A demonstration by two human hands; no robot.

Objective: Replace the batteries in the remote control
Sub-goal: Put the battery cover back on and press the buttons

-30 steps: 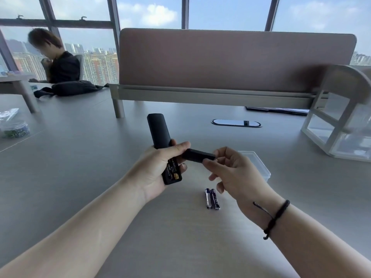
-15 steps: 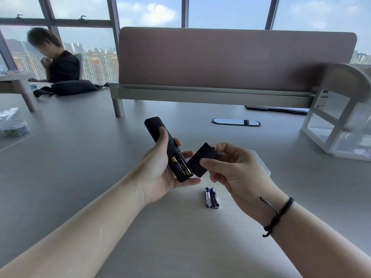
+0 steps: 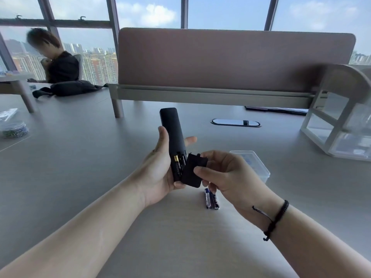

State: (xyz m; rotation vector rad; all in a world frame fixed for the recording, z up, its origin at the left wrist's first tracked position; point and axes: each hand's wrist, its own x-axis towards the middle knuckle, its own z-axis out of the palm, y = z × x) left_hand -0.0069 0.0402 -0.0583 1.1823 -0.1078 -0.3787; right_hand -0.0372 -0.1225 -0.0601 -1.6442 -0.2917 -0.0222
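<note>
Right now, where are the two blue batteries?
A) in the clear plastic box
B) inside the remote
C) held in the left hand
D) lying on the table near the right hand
D: the two blue batteries lie side by side on the table, just below the right hand.

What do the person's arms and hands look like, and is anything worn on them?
Both forearms are bare, with no sleeves in view. The left hand wears nothing. The right hand has no rings that show; its wrist carries a black braided cord bracelet with a loose knotted end.
</note>
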